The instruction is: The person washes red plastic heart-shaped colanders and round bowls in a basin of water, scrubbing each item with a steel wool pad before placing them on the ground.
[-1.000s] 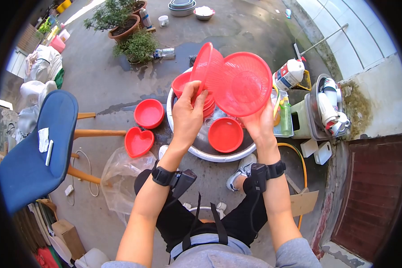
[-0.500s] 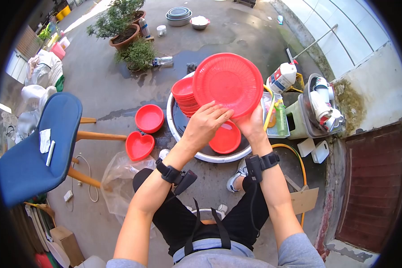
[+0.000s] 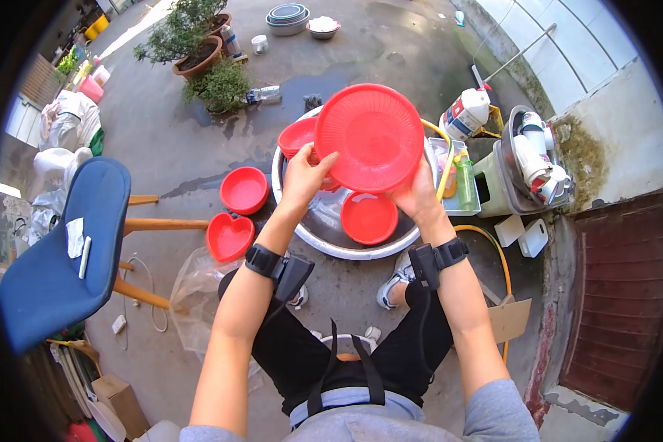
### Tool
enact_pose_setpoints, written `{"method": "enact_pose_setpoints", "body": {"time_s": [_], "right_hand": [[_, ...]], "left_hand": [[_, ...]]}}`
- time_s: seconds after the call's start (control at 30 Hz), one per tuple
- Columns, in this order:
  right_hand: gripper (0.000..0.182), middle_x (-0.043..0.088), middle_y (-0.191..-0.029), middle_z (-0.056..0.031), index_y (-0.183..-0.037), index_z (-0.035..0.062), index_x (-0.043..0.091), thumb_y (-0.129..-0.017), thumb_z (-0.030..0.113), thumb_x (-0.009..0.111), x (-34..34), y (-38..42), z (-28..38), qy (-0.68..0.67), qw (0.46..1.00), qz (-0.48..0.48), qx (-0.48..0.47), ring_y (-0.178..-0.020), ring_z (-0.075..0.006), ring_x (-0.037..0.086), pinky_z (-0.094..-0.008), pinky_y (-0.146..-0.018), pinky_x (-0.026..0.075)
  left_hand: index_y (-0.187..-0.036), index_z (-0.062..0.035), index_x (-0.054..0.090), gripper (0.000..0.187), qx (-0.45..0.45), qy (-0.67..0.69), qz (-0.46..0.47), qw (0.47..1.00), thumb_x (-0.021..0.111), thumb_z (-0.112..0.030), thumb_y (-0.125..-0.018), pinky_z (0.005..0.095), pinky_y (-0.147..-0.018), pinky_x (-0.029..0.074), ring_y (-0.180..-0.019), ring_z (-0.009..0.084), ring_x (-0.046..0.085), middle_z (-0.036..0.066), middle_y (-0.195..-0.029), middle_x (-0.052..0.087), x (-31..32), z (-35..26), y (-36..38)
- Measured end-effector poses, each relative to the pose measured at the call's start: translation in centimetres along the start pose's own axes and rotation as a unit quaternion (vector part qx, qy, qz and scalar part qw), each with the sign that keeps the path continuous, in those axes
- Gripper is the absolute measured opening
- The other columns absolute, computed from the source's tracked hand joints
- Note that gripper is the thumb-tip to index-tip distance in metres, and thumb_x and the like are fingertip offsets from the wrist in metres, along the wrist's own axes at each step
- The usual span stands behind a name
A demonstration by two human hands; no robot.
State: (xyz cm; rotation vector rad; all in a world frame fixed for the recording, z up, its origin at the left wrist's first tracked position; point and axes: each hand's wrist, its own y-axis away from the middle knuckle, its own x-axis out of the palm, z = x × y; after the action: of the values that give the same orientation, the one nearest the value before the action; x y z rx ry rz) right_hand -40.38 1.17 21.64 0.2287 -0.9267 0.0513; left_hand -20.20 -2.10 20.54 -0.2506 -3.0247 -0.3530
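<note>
A round red plate (image 3: 370, 136) with a ribbed rim is held up above the big basin (image 3: 324, 244). My left hand (image 3: 302, 175) is at its lower left edge, thumb in front and the other fingers partly hidden behind. Gripping the lower right edge is my right hand (image 3: 415, 193), its fingers mostly covered by the plate. Behind my left hand, red bowls (image 3: 296, 135) are stacked at the basin's left side. Another red bowl (image 3: 369, 219) lies inside the basin, below the plate.
Left of the basin, a round red bowl (image 3: 244, 190) and a heart-shaped red bowl (image 3: 230, 236) rest on the ground. A blue chair (image 3: 66, 250) stands farther left. To the right are a yellow hose (image 3: 493, 258), a green bottle (image 3: 465, 181) and a white jug (image 3: 465, 112).
My left hand has moved from the plate's front lower face to its left edge. The plate has shifted slightly left, while my right hand keeps its hold. The view has shifted a little.
</note>
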Motion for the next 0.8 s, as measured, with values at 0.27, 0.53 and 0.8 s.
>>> {"method": "enact_pose_setpoints", "body": {"time_s": [0.27,0.53,0.8], "right_hand": [[0.075,0.058,-0.126,-0.0098,-0.136,0.0092,0.045,-0.09,0.068,0.038,-2.1,-0.4,0.5,0.247,0.965,-0.084,0.033,-0.115,-0.0248,0.057,-0.042,-0.095,0.047],[0.046,0.065,-0.1,-0.0247,-0.122,0.0029,0.046,-0.084,0.024,0.063,-7.1,0.2,-3.0,0.742,0.63,-0.214,-0.081,-0.092,-0.0406,0.064,-0.0481,-0.081,0.05],[0.049,0.066,-0.084,-0.0283,-0.126,-0.0052,0.044,-0.091,0.027,0.054,-14.8,1.7,-12.7,0.768,0.603,-0.196,0.09,-0.083,-0.0433,0.065,-0.0501,-0.075,0.051]], "left_hand": [[-0.102,0.0,0.065,0.023,0.142,-0.309,-0.121,0.933,0.065,-0.014,-0.083,0.0287,-0.064,0.05,-0.071,0.0143,0.066,0.007,-0.08,0.066,-1.7,3.6,-1.7],[-0.114,-0.0015,0.052,0.038,0.013,-0.354,-0.074,0.932,0.061,-0.015,-0.08,0.0448,-0.087,0.047,-0.1,0.0389,0.062,0.024,-0.104,0.064,-0.8,9.0,-0.8],[-0.113,-0.0053,0.057,0.031,-0.112,-0.436,-0.075,0.89,0.055,-0.027,-0.091,0.0474,-0.082,0.048,-0.096,0.0398,0.063,0.022,-0.1,0.066,-3.4,19.7,0.9]]}}
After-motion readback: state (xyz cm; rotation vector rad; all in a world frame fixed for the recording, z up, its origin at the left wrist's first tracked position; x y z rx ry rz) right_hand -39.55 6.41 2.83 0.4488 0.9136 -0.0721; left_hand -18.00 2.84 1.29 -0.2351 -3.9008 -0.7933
